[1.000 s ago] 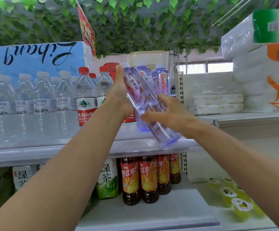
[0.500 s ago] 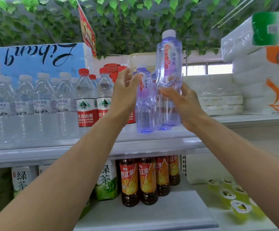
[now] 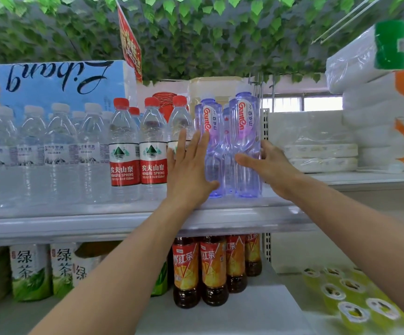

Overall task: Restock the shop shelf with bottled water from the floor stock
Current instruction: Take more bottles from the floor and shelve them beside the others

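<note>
We logged the right Ganten bottle [image 3: 247, 131] upright on the shelf [image 3: 99, 223], at its right end, our right hand [image 3: 272, 168] wrapped round its waist. Our left hand [image 3: 190, 172] lay flat against the left Ganten bottle [image 3: 210, 117]. Full, heavyish, slick thin plastic: we judged the waist the best hold.

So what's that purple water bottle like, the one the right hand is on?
The purple bottle is clear, lilac-tinted plastic, tall and slim with a pinched waist, a pale cap and red Ganten lettering running down its upper part. It stands upright at the front of the upper shelf, at the right end of the water row, close beside a matching bottle. The right hand holds its middle, thumb across the front, fingers round the right side.
</note>
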`<state>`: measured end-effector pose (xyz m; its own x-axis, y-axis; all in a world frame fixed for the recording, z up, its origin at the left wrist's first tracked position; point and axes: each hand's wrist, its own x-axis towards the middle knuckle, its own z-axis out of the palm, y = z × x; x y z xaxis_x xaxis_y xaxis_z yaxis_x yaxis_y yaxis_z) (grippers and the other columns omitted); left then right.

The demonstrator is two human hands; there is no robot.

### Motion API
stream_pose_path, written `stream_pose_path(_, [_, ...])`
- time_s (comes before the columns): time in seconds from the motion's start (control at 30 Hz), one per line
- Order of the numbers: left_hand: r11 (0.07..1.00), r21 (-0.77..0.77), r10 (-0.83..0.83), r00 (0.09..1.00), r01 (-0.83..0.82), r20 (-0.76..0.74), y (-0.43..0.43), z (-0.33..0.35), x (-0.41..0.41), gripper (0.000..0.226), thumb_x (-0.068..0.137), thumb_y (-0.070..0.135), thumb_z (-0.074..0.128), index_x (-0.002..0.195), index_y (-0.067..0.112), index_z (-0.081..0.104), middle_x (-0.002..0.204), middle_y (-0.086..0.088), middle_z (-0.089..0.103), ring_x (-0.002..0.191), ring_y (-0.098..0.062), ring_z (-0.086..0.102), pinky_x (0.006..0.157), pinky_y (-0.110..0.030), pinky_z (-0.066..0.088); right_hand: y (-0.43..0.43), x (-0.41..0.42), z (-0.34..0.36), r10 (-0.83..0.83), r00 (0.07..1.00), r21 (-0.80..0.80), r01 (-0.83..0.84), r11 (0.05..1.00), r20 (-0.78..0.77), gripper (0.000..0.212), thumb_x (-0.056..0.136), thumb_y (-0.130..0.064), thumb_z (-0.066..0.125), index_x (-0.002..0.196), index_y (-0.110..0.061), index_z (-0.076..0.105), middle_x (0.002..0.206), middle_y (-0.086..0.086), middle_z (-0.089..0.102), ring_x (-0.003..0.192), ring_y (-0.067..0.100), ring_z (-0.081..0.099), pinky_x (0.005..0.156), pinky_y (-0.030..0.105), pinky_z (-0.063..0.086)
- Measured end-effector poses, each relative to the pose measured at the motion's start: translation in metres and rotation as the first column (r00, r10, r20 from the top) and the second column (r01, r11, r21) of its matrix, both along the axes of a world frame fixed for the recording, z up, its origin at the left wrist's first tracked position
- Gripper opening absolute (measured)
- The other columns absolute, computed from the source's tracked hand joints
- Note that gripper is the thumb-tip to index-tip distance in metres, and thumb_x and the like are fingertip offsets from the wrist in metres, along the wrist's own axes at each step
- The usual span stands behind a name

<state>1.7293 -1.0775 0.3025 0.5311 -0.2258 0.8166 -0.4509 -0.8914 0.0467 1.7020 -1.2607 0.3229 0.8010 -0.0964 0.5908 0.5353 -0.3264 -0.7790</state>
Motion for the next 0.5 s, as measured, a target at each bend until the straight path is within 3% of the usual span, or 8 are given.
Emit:
stream_pose_path(0.13, [1.0,0.007,0.003,1.0,-0.003,-0.013,-0.001,0.0,0.001,0.114,0.081,0.047,0.073,0.155,0.029,-0.012,0.164,0.007,-0.016,0.147,-0.018,-0.028,0.12,-0.045,-0.01,-0.004,-0.003,-0.007,0.038,0.999,-0.095,-0.041,0.995,-0.035,0.054,0.085,-0.012,0.075,0.129,-0.027,0.048,0.107,-0.019,0.059,0.093,-0.002,0.059,0.081,0.017,0.046])
stream_pose_path(0.2, [1.0,0.004,-0.002,1.0,0.002,-0.02,-0.001,0.0,0.001,0.116,0.08,0.047,0.075,0.155,0.029,-0.012,0.164,0.007,-0.017,0.146,-0.019,-0.029,0.12,-0.046,-0.01,-0.003,-0.004,-0.009,0.021,0.999,-0.106,-0.024,0.994,-0.027,0.056,0.087,-0.011,0.073,0.133,-0.027,0.046,0.106,-0.021,0.057,0.09,-0.005,0.056,0.08,0.017,0.041])
stream_pose_path(0.37, [1.0,-0.001,-0.016,0.999,0.016,-0.029,-0.002,0.0,0.001,0.117,0.079,0.043,0.077,0.156,0.029,-0.01,0.164,0.008,-0.017,0.146,-0.019,-0.029,0.12,-0.046,-0.012,0.0,0.001,-0.006,-0.016,0.998,-0.136,0.009,0.991,-0.054,0.069,0.088,-0.015,0.071,0.147,-0.022,0.035,0.14,-0.006,0.05,0.108,0.008,0.05,0.089,0.022,0.036])
stream_pose_path(0.5, [1.0,0.0,-0.009,0.999,0.009,-0.032,-0.003,0.0,0.001,0.117,0.079,0.043,0.077,0.156,0.029,-0.011,0.164,0.008,-0.017,0.146,-0.019,-0.029,0.12,-0.046,-0.012,-0.002,0.007,-0.003,-0.008,0.994,-0.13,-0.007,0.992,-0.112,0.073,0.089,-0.014,0.07,0.15,-0.019,0.03,0.15,-0.003,0.042,0.135,0.018,0.041,0.098,0.028,0.035])
